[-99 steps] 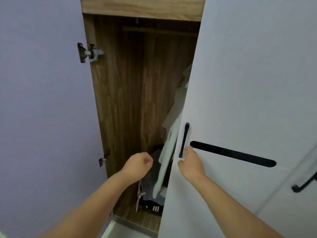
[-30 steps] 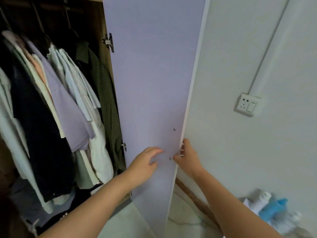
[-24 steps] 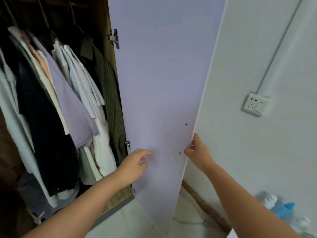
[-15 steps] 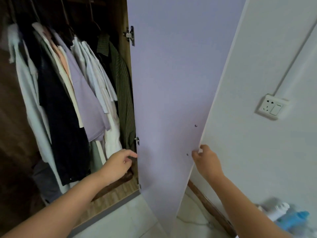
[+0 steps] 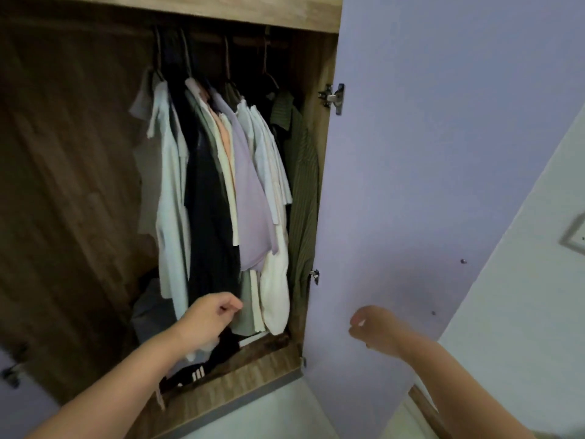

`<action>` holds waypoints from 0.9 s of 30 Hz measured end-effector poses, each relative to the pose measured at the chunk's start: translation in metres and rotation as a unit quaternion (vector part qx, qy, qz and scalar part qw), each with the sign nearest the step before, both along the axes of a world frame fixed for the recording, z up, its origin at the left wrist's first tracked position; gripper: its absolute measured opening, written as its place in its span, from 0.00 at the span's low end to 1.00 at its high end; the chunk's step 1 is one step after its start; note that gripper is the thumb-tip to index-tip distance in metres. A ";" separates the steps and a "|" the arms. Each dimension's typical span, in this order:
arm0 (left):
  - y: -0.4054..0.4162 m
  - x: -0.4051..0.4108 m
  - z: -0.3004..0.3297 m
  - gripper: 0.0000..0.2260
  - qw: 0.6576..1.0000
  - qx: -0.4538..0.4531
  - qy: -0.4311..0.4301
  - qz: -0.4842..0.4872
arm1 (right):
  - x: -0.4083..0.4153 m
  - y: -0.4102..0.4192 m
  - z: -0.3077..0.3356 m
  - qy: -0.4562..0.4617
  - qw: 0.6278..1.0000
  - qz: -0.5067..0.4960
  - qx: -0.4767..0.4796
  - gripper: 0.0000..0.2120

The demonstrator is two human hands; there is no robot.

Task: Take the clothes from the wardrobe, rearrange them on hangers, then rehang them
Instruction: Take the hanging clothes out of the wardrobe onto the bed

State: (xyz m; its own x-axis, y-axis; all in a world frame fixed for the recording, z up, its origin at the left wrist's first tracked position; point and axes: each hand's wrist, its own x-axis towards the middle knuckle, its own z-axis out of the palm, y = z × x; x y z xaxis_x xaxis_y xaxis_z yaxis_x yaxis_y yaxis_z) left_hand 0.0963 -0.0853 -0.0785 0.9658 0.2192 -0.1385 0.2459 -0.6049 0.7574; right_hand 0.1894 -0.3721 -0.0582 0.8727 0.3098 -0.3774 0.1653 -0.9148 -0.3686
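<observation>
Inside the open wardrobe point(image 5: 310, 14), clothes point(image 5: 221, 191) hang bunched on hangers from the rail.
Below the clothes' hems, the left hand point(image 5: 209, 316) hovers with fingers loosely curled, holding nothing; right of the clothes, before the lilac door point(image 5: 427, 153), the blurred right hand point(image 5: 376, 331) curls loosely, empty.
</observation>
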 end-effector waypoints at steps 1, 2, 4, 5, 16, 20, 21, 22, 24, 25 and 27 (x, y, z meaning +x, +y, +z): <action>0.017 -0.005 0.003 0.11 1.000 0.006 0.005 0.012 | -0.002 0.017 0.002 0.000 1.000 0.005 0.022 0.12; 0.035 -0.011 0.006 0.10 1.000 0.014 0.011 0.026 | -0.004 0.036 0.004 -0.001 0.999 0.012 0.037 0.11; 0.070 -0.021 0.011 0.09 0.998 0.046 0.019 0.048 | -0.005 0.075 0.007 -0.007 0.998 0.035 0.050 0.11; 0.086 -0.025 0.013 0.09 0.996 0.060 0.023 0.056 | -0.005 0.093 0.007 -0.010 0.997 0.044 0.055 0.11; 0.200 -0.045 0.016 0.17 0.983 0.075 0.116 0.123 | 0.001 0.255 0.026 -0.017 0.969 0.140 0.204 0.09; 0.225 -0.029 0.009 0.17 0.980 0.064 0.133 0.135 | 0.021 0.302 0.052 -0.043 0.948 0.142 0.280 0.15; 0.231 -0.022 0.008 0.17 0.979 0.062 0.134 0.142 | 0.028 0.314 0.061 -0.064 0.939 0.144 0.307 0.16; 0.236 -0.014 0.008 0.17 0.978 0.058 0.134 0.149 | 0.034 0.325 0.071 -0.085 0.927 0.145 0.337 0.17; 0.245 0.005 0.009 0.17 0.977 0.048 0.127 0.164 | 0.049 0.348 0.093 -0.132 0.900 0.142 0.390 0.21; 0.249 0.016 0.010 0.18 0.977 0.044 0.121 0.171 | 0.056 0.358 0.103 -0.151 0.886 0.138 0.416 0.23; 0.255 0.039 0.012 0.19 0.979 0.037 0.097 0.175 | 0.071 0.377 0.122 -0.162 0.861 0.135 0.463 0.26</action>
State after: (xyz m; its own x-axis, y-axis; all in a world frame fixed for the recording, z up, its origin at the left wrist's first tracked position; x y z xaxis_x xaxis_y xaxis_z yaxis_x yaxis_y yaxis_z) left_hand 0.1352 0.1696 -0.0660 0.7863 0.5492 -0.2829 0.5834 -0.5093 0.6327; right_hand 0.2600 0.0052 0.0634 0.7344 0.5553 0.3902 0.5578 -0.1663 -0.8132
